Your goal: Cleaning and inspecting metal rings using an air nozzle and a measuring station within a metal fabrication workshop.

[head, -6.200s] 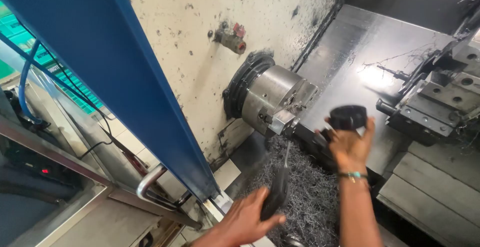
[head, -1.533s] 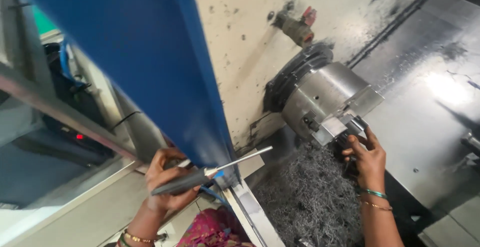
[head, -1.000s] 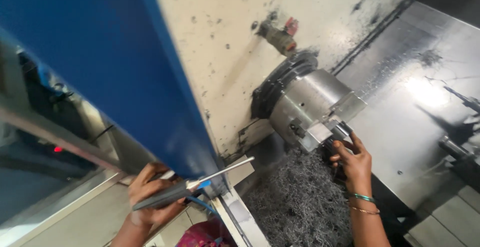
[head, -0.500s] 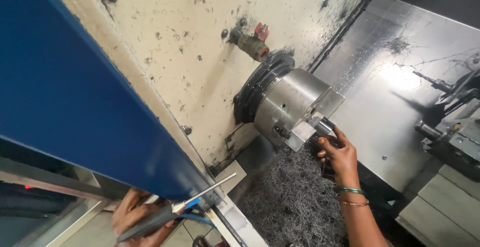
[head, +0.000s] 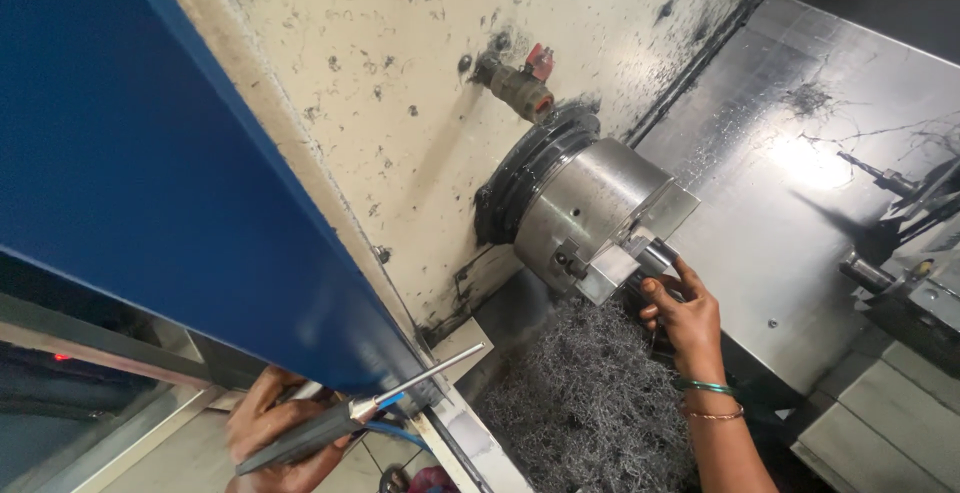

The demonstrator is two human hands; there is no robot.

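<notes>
One hand at the lathe chuck, the other holding an air blow gun outside the door.

The right hand (head: 685,315) has its fingers curled around a dark round workpiece (head: 655,256) at the chuck (head: 590,215), probably to steady it in the jaws. The left hand (head: 275,433), well apart and lower, is closed around the blow gun (head: 340,420), its thin metal nozzle pointing toward the chuck. Metal chips (head: 585,403) lie piled between the hands, under the chuck.

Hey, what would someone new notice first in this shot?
The big shiny steel lathe chuck at centre, jutting from the speckled cream wall, with the right hand gripping a dark part at its jaws. Below lies a grey tangle of metal shavings; lower left, the left hand holds a black-handled air nozzle.
</notes>
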